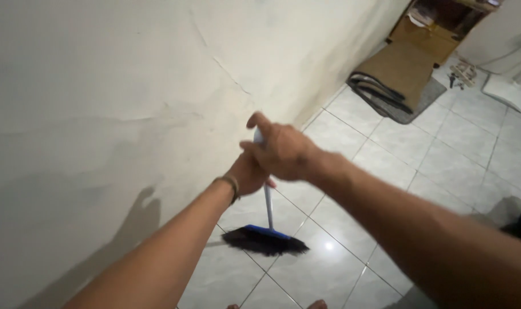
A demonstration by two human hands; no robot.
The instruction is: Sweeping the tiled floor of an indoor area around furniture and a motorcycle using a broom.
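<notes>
Pale glazed floor tiles with thin grey grout lines are filling the head view, running up to a cream plastered wall that is showing cracks and ripples. Both hands are closing around a slim white-handled broom with a blue head and dark bristles: the right hand is gripping the top of the handle, fingers curled over it, while the left hand, wearing a thin bracelet at the wrist, is clasping the handle just below. The bristles are resting on the tiles near the foot of the wall, close in front of the person's toes at the bottom edge. No heap of dust is showing by the bristles, so how much floor is swept cannot be told; most of the tiled stretch toward the far corner appears, as a judgement, to be lying ahead. Further along the wall, a grey mat carrying a flat brown cardboard sheet and dark looped hoses is sitting in the path, with a white cushion beyond.
</notes>
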